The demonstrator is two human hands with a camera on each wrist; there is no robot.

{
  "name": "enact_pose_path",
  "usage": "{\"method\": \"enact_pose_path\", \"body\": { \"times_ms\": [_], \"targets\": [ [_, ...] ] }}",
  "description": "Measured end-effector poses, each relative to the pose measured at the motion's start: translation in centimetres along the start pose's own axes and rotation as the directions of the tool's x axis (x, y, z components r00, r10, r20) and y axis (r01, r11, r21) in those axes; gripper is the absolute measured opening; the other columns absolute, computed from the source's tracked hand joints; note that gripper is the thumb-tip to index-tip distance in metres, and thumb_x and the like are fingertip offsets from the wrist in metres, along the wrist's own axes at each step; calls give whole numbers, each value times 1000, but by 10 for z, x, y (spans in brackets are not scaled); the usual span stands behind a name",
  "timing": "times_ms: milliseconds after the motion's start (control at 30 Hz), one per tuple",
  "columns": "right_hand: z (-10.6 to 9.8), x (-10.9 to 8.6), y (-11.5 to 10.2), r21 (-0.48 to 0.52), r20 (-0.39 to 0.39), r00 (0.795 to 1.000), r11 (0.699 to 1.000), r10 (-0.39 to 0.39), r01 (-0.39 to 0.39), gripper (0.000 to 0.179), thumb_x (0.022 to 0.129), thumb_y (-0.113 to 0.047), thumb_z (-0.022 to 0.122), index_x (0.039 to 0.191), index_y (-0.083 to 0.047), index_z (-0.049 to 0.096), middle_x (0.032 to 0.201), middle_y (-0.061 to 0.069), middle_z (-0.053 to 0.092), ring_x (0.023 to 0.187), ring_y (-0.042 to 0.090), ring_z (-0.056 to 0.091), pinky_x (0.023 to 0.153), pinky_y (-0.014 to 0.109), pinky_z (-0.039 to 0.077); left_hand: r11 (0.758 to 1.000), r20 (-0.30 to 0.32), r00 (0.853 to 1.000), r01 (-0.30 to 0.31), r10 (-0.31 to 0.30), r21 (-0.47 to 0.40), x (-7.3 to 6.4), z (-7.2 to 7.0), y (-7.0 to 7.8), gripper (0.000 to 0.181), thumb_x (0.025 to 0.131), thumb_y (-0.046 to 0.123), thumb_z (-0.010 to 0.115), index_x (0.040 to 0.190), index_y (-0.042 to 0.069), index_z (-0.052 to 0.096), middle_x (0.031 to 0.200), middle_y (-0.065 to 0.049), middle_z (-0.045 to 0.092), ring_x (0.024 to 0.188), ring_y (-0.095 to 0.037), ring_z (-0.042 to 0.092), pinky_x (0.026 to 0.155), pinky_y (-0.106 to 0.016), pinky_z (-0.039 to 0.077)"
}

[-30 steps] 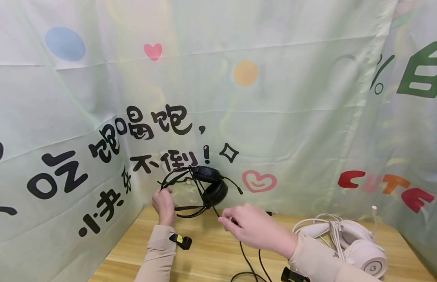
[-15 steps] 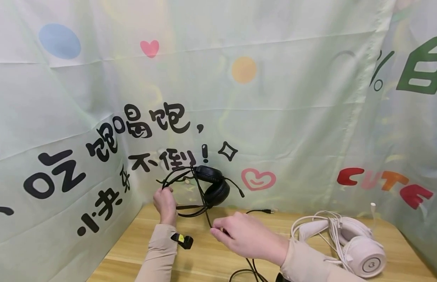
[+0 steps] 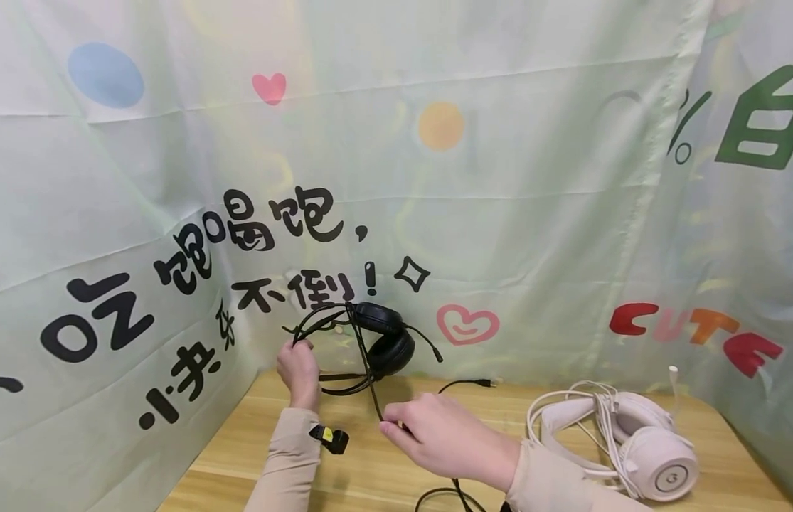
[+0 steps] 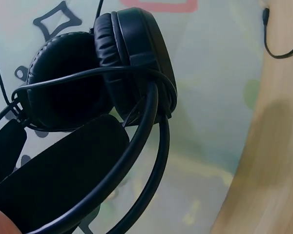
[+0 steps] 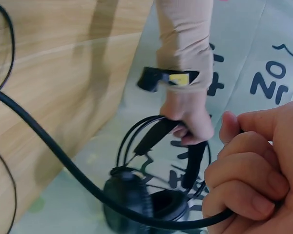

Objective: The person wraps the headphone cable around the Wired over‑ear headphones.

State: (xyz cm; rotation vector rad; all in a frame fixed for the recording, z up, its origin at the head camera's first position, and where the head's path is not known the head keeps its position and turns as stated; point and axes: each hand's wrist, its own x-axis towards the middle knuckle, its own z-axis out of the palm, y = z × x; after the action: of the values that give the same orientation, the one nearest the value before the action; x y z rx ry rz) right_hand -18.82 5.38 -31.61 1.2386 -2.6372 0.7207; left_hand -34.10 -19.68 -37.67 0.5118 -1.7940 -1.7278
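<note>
A black headset (image 3: 392, 351) with a boom microphone (image 3: 428, 343) hangs above the back of the table, its ear cups pointing right. My left hand (image 3: 299, 373) grips it by the headband; in the left wrist view only a bit of that hand shows beside the band (image 4: 112, 180). My right hand (image 3: 444, 435) pinches the headset's black cable (image 3: 374, 398) to the right of and below the ear cups. In the right wrist view the fingers curl around the cable (image 5: 63, 153), which runs off to the left. The cable's plug (image 3: 484, 383) lies near the table's back edge.
A white headset (image 3: 658, 462) with its cable bundled around it lies on the right of the wooden table (image 3: 364, 469). Loops of black cable (image 3: 447, 491) lie at the front. Printed cloth (image 3: 530, 249) hangs behind and at both sides.
My right hand has moved left and slightly down, drawing the cable along with it. The plug at the back now shows more fully. My left hand and the black headset stay nearly still.
</note>
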Motion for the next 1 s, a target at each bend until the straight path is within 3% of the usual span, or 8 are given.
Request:
{"method": "enact_pose_path", "body": {
  "times_ms": [133, 300, 467, 567, 700, 833, 1000],
  "targets": [
    [2, -4, 12, 35, 18, 999, 999, 33, -34, 39, 114, -30, 50, 76, -22, 46, 60, -16, 30, 50, -2, 27, 50, 17, 28, 995, 30, 999, 39, -37, -90, 4, -4, -1, 9, 94, 9, 55, 89, 5, 62, 79, -5, 56, 48, -17, 48, 58, -34, 47],
    [4, -8, 25, 65, 17, 997, 995, 71, -71, 37, 114, -32, 49, 78, -23, 48, 61, -15, 32, 52, -2, 28, 51, 18, 28, 987, 45, 997, 70, -64, -148, 6, -7, -2, 10, 93, 7, 54, 83, 6, 57, 82, -5, 58, 47, -16, 47, 65, -37, 48],
    [6, -11, 33, 61, -10, 997, 996, 72, -71, 37, 114, -32, 49, 78, -24, 49, 61, -16, 32, 52, -3, 28, 53, 17, 29, 973, 68, 994, 96, -84, -211, 7, -8, -2, 7, 93, 5, 53, 88, 4, 57, 64, 6, 50, 44, -13, 45, 63, -35, 49],
    [8, -12, 38, 56, -20, 998, 996, 67, -66, 38, 114, -31, 49, 77, -23, 48, 61, -17, 32, 52, -3, 28, 54, 17, 32, 952, 98, 991, 113, -88, -283, 7, -8, -2, 12, 93, 2, 51, 82, 8, 52, 52, 9, 37, 42, -11, 40, 58, -32, 48],
    [8, -15, 43, 72, -18, 996, 994, 86, -84, 39, 115, -32, 48, 77, -23, 48, 62, -17, 33, 53, -3, 28, 56, 18, 33, 919, 136, 987, 132, -87, -372, 6, -8, -1, 27, 93, -1, 50, 74, 16, 40, 52, 11, 31, 44, -9, 31, 51, -27, 42],
    [9, -18, 47, 85, -17, 993, 990, 114, -112, 39, 115, -33, 47, 78, -23, 47, 62, -16, 33, 53, -2, 27, 55, 17, 31, 880, 175, 978, 177, -109, -440, 5, -8, 2, 34, 93, -3, 50, 72, 18, 34, 55, 10, 28, 48, -8, 26, 49, -24, 34],
    [11, -20, 53, 90, -22, 992, 989, 122, -119, 37, 116, -33, 43, 81, -23, 50, 65, -16, 39, 55, -2, 33, 58, 20, 38, 849, 204, 970, 215, -130, -483, 4, -8, 5, 35, 92, -3, 49, 68, 19, 35, 54, 10, 28, 47, -7, 27, 51, -22, 32]
  ]
}}
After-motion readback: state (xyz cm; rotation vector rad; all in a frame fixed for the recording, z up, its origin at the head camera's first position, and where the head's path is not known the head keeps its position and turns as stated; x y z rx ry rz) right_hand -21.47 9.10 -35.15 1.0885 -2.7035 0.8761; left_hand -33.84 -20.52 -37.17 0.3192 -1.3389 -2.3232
